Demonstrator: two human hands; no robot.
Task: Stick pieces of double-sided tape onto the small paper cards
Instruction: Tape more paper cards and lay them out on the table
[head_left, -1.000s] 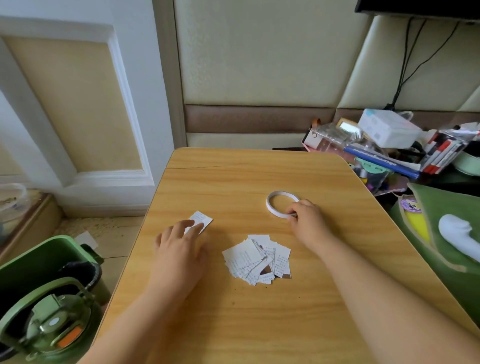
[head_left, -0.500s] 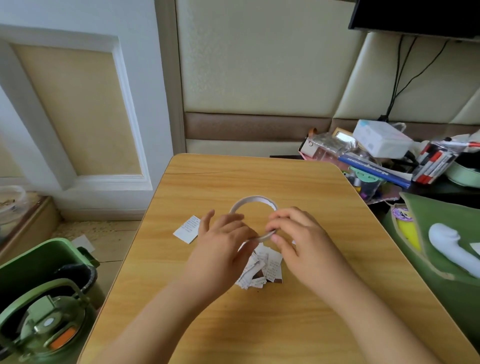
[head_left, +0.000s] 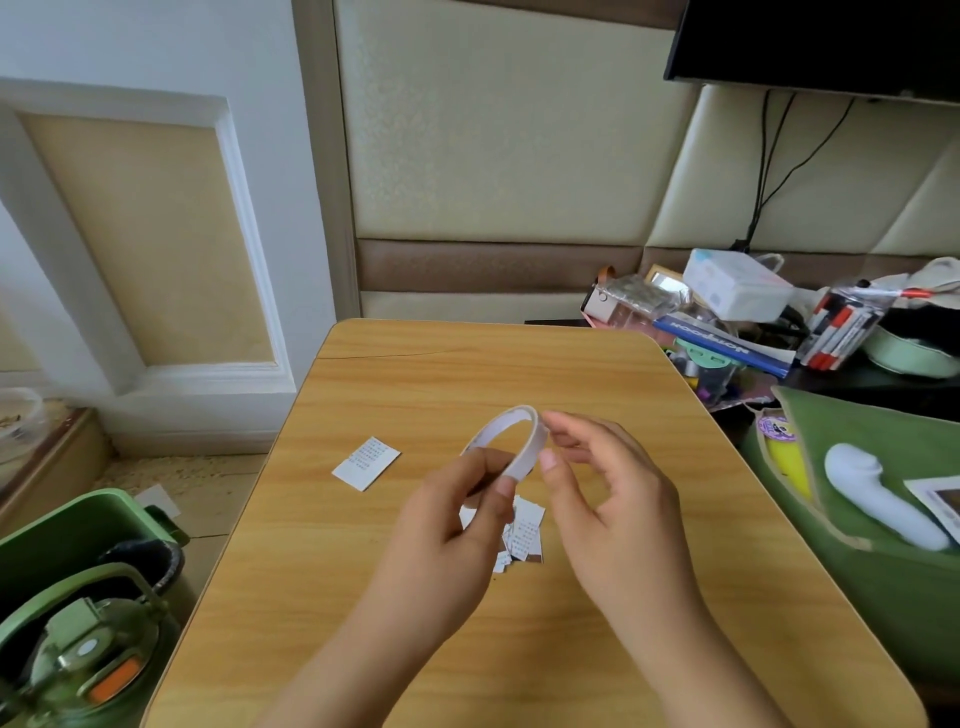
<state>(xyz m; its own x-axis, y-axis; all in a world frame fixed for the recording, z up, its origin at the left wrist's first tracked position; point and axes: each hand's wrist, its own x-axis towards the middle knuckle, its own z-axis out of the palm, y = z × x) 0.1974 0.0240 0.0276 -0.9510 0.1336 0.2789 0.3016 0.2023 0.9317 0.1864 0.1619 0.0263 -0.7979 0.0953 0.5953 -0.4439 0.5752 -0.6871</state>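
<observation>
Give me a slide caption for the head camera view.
Left hand holds the tape roll above the card pile; right hand reaches for it.

Smooth wood-grain table (head_left: 405, 364), matt paper cards (head_left: 524, 535) — white tape roll (head_left: 527, 447)

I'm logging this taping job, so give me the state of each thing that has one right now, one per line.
tape roll: lifted off the table, tilted, no strip pulled free that I can see
left hand: pinches the roll's lower edge
right hand: fingers curled beside the roll's right side, contact unclear
single card: flat on the table, apart from the rest
card pile: heaped loosely, partly hidden by the left hand
</observation>
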